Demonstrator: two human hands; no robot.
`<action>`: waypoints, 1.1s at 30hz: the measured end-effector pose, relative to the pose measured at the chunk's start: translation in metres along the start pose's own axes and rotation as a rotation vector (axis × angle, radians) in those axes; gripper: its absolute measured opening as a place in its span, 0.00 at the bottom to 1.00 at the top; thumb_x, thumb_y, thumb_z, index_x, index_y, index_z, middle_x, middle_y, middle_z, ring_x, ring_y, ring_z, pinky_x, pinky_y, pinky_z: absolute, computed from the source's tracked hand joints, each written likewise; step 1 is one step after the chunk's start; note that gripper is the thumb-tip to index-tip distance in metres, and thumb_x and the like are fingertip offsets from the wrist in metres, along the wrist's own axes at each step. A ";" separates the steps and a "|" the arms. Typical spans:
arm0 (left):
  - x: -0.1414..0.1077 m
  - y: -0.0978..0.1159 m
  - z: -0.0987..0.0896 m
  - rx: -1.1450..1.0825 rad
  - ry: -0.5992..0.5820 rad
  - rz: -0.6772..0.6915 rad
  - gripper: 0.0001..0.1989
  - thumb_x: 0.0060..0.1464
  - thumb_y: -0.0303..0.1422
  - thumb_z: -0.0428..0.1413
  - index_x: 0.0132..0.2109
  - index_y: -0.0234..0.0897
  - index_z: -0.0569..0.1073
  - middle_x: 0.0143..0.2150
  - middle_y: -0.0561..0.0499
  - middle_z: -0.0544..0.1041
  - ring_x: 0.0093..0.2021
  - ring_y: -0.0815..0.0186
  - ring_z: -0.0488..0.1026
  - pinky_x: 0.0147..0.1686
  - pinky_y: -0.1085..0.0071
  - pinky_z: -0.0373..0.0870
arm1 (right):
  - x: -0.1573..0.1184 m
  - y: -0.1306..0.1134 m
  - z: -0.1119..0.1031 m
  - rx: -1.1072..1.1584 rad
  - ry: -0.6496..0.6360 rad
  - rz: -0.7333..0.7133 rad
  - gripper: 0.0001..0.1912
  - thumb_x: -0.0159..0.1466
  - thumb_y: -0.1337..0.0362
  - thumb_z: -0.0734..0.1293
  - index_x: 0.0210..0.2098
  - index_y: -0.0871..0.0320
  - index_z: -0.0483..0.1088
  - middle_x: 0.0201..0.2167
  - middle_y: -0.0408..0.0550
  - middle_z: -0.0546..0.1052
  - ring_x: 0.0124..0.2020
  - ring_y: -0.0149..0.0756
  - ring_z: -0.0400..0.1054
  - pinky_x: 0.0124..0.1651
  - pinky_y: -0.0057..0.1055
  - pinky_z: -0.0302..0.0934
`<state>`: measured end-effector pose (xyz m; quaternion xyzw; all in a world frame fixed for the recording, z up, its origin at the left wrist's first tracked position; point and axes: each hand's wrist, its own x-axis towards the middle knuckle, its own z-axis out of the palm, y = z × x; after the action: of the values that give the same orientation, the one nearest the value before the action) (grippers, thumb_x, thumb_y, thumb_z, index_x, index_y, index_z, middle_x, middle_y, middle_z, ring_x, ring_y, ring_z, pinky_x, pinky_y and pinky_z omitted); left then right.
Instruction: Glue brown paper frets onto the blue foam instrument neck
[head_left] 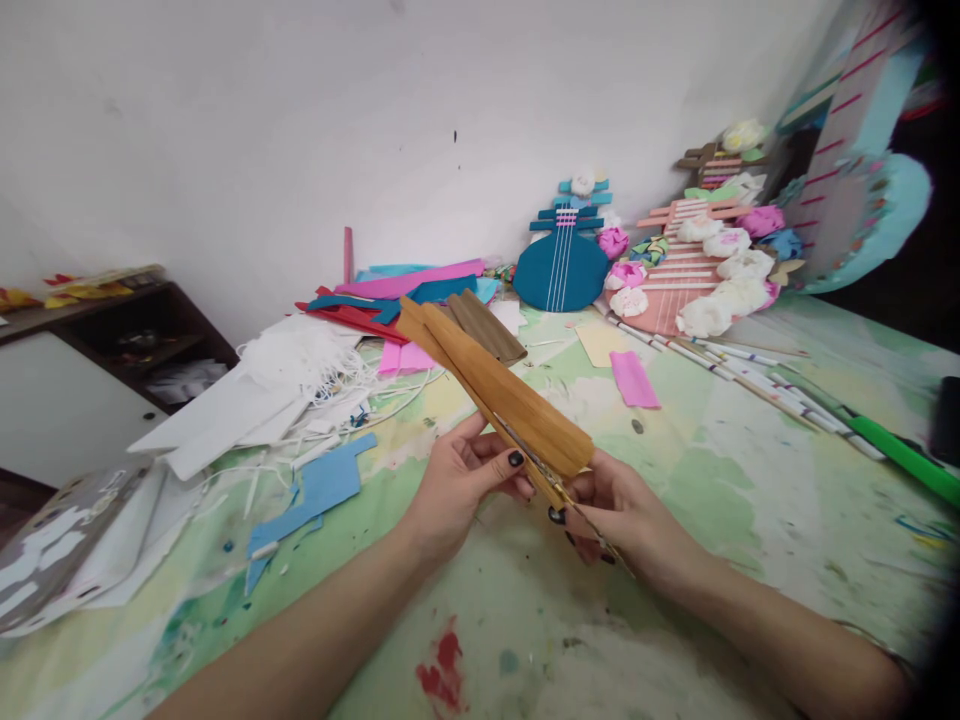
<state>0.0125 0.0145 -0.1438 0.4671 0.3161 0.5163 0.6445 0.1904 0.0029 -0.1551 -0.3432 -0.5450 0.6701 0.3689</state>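
Note:
A long folded piece of ochre crepe paper is held over the table in front of me, slanting from upper left to lower right. My left hand pinches its lower edge, thumb on top and fingers behind. At the near end, my right hand has its fingers closed around the paper. Along the lower edge runs a thin, shiny, narrow piece that passes by my right fingers; its kind is unclear. Behind the ochre paper lies brown crepe paper.
Blue felt-like scraps and white sheets with tangled string lie left. Pink paper sits beyond my hands. Decorated paper instruments, one blue and one pink, lean at the back wall. A green-handled tool and thin sticks lie right.

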 end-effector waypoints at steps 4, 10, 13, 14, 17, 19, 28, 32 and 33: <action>0.000 0.001 -0.001 0.000 -0.015 0.002 0.20 0.48 0.30 0.63 0.49 0.34 0.69 0.32 0.49 0.76 0.24 0.71 0.73 0.25 0.75 0.71 | 0.003 0.001 -0.003 0.059 -0.040 -0.006 0.21 0.52 0.66 0.70 0.43 0.59 0.61 0.27 0.41 0.69 0.22 0.26 0.61 0.20 0.20 0.56; 0.000 0.003 -0.001 -0.016 -0.022 0.006 0.21 0.49 0.30 0.62 0.50 0.35 0.68 0.32 0.50 0.76 0.24 0.72 0.72 0.24 0.76 0.70 | 0.004 -0.001 -0.006 0.065 -0.079 0.041 0.22 0.51 0.63 0.74 0.42 0.61 0.66 0.27 0.44 0.71 0.22 0.25 0.62 0.20 0.19 0.56; 0.000 0.003 -0.002 -0.030 -0.023 0.013 0.20 0.49 0.30 0.62 0.49 0.35 0.69 0.32 0.50 0.76 0.23 0.72 0.72 0.25 0.76 0.71 | 0.003 0.000 -0.007 0.081 -0.080 0.061 0.23 0.52 0.59 0.74 0.43 0.62 0.67 0.25 0.45 0.72 0.19 0.24 0.61 0.18 0.19 0.55; 0.000 0.003 -0.002 -0.032 -0.024 0.016 0.19 0.49 0.30 0.62 0.48 0.35 0.69 0.32 0.51 0.76 0.23 0.72 0.72 0.25 0.76 0.71 | 0.003 0.000 -0.006 0.086 -0.082 0.063 0.24 0.51 0.58 0.74 0.43 0.62 0.67 0.25 0.46 0.73 0.18 0.24 0.60 0.18 0.19 0.55; 0.001 0.004 -0.002 -0.027 -0.025 0.016 0.18 0.48 0.30 0.62 0.47 0.36 0.70 0.32 0.51 0.76 0.23 0.72 0.72 0.25 0.75 0.71 | 0.002 -0.001 -0.006 0.097 -0.080 0.046 0.26 0.50 0.56 0.74 0.43 0.62 0.67 0.24 0.46 0.74 0.17 0.24 0.59 0.18 0.20 0.55; 0.000 0.005 -0.002 -0.022 -0.024 0.012 0.18 0.48 0.30 0.63 0.46 0.36 0.70 0.31 0.51 0.76 0.22 0.72 0.72 0.24 0.75 0.70 | 0.003 0.000 -0.007 0.091 -0.077 0.035 0.26 0.51 0.55 0.74 0.44 0.63 0.68 0.24 0.47 0.74 0.17 0.23 0.59 0.18 0.20 0.55; 0.000 0.006 0.000 0.009 0.010 -0.013 0.17 0.45 0.32 0.65 0.42 0.35 0.71 0.29 0.52 0.75 0.19 0.72 0.70 0.20 0.76 0.69 | 0.004 -0.002 -0.008 0.017 -0.031 0.019 0.27 0.52 0.54 0.73 0.46 0.63 0.69 0.22 0.45 0.71 0.18 0.23 0.57 0.17 0.19 0.49; 0.000 0.008 -0.002 0.064 -0.015 -0.006 0.15 0.47 0.33 0.64 0.42 0.34 0.72 0.29 0.51 0.76 0.21 0.70 0.72 0.22 0.74 0.71 | 0.002 -0.003 -0.008 0.013 -0.010 0.001 0.26 0.53 0.54 0.73 0.46 0.63 0.69 0.20 0.43 0.70 0.17 0.23 0.56 0.17 0.19 0.46; 0.000 0.008 -0.003 0.089 -0.015 -0.008 0.15 0.47 0.33 0.63 0.41 0.34 0.72 0.29 0.50 0.76 0.21 0.69 0.73 0.22 0.74 0.71 | 0.002 -0.003 -0.009 0.014 -0.009 0.001 0.25 0.53 0.54 0.73 0.46 0.62 0.69 0.20 0.43 0.70 0.17 0.23 0.55 0.18 0.19 0.46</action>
<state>0.0066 0.0160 -0.1373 0.4980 0.3358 0.4956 0.6274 0.1974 0.0087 -0.1539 -0.3381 -0.5418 0.6755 0.3685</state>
